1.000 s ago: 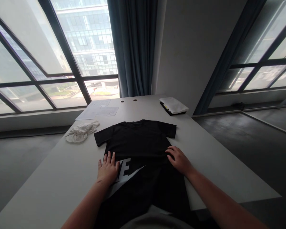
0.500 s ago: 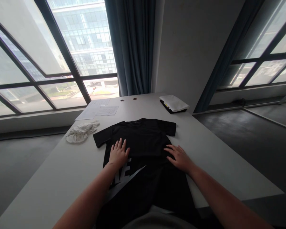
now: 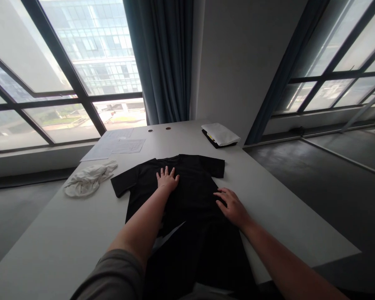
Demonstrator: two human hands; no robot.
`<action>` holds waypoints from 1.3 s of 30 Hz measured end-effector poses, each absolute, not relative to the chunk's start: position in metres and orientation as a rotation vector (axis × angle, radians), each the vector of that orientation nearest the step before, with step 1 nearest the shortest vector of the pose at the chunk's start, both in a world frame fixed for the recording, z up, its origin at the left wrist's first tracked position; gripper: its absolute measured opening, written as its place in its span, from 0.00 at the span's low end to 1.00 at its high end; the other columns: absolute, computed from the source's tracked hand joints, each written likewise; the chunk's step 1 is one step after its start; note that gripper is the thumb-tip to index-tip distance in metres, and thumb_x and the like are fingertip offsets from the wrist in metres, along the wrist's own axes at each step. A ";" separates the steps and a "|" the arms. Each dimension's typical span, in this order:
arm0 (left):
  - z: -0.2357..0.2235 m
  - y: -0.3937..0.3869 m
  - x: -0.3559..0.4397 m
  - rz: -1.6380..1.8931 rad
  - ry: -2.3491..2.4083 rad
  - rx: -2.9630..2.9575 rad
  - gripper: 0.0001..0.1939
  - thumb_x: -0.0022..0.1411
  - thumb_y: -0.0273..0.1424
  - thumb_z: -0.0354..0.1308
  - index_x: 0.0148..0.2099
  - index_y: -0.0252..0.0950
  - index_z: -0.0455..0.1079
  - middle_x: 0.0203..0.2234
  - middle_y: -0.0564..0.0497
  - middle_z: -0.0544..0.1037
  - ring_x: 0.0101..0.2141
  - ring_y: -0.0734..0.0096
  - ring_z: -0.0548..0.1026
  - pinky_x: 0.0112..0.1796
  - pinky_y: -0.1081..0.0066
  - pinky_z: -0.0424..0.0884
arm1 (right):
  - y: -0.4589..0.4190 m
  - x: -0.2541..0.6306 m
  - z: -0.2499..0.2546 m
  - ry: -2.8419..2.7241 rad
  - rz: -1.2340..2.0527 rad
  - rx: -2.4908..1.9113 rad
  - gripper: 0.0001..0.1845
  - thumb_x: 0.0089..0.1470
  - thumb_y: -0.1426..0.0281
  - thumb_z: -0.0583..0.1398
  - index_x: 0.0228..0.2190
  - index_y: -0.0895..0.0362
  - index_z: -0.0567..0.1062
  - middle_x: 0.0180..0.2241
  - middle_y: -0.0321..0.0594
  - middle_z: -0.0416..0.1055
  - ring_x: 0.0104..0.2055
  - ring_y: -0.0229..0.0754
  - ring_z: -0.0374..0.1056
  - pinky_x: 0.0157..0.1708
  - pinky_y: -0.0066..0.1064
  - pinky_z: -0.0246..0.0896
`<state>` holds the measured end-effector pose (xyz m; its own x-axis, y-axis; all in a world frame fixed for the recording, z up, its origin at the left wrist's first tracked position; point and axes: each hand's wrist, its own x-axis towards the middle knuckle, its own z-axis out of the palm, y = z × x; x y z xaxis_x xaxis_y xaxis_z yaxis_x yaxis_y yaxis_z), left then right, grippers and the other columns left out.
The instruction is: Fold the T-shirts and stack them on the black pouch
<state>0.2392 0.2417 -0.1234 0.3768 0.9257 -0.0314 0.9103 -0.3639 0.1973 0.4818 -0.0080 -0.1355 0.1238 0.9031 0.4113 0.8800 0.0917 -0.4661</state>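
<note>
A black short-sleeved T-shirt [image 3: 190, 187] lies spread on the white table, its collar toward the far side and its hem over the near edge. Part of a pale print shows low on its front, half covered by my left forearm. My left hand [image 3: 168, 179] rests flat on the upper chest below the collar, fingers spread, holding nothing. At the shirt's right side edge, my right hand [image 3: 233, 207] touches the cloth with its fingers stretched and slightly bent; it is open too.
A crumpled white cloth [image 3: 89, 179] lies left of the shirt. Behind it are paper sheets [image 3: 128, 146]. A folded white item [image 3: 221, 134] sits on something black at the far right of the white table [image 3: 284, 225]. Windows and a blue curtain [image 3: 162, 62] stand beyond.
My left hand has slid forward over the shirt from the print to the upper chest. My right hand stays at the right side edge. The view has turned slightly right.
</note>
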 end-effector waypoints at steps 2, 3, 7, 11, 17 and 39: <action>-0.124 0.249 0.240 0.124 1.625 2.476 0.38 0.71 0.56 0.40 0.77 0.47 0.50 0.76 0.45 0.45 0.74 0.41 0.41 0.68 0.38 0.38 | 0.001 0.489 -0.138 -1.720 0.039 -1.777 0.20 0.65 0.62 0.55 0.53 0.53 0.79 0.57 0.50 0.70 0.63 0.55 0.63 0.65 0.52 0.59; -0.124 0.252 0.241 0.120 1.617 2.484 0.38 0.71 0.56 0.39 0.77 0.48 0.50 0.76 0.46 0.45 0.74 0.42 0.41 0.68 0.39 0.38 | 0.007 0.494 -0.140 -1.709 0.032 -1.786 0.21 0.65 0.61 0.55 0.53 0.52 0.79 0.57 0.49 0.70 0.63 0.55 0.63 0.65 0.52 0.59; -0.126 0.264 0.241 0.102 1.633 2.494 0.38 0.71 0.57 0.39 0.77 0.52 0.49 0.76 0.50 0.45 0.74 0.45 0.41 0.69 0.40 0.39 | 0.038 0.510 -0.143 -1.650 -0.063 -1.872 0.24 0.64 0.61 0.54 0.57 0.53 0.77 0.61 0.50 0.68 0.66 0.57 0.60 0.66 0.55 0.57; -0.129 0.276 0.242 0.093 1.646 2.493 0.38 0.70 0.57 0.38 0.77 0.53 0.49 0.76 0.52 0.45 0.74 0.46 0.41 0.69 0.40 0.39 | 0.061 0.504 -0.134 -1.771 -0.176 -1.965 0.26 0.64 0.64 0.54 0.60 0.56 0.75 0.66 0.52 0.62 0.72 0.61 0.49 0.69 0.58 0.48; -0.127 0.293 0.241 0.079 1.653 2.482 0.38 0.70 0.58 0.38 0.77 0.53 0.48 0.76 0.52 0.44 0.74 0.46 0.41 0.69 0.41 0.39 | 0.051 0.460 -0.117 -2.196 -0.051 -1.931 0.27 0.66 0.64 0.56 0.64 0.54 0.71 0.71 0.51 0.55 0.75 0.60 0.44 0.71 0.61 0.37; -0.114 0.290 0.238 0.235 1.720 2.559 0.31 0.73 0.48 0.44 0.72 0.44 0.63 0.74 0.42 0.54 0.72 0.44 0.51 0.67 0.42 0.46 | -0.061 0.417 -0.089 -2.459 0.722 -1.590 0.36 0.67 0.53 0.57 0.72 0.43 0.55 0.76 0.43 0.38 0.77 0.58 0.33 0.72 0.61 0.27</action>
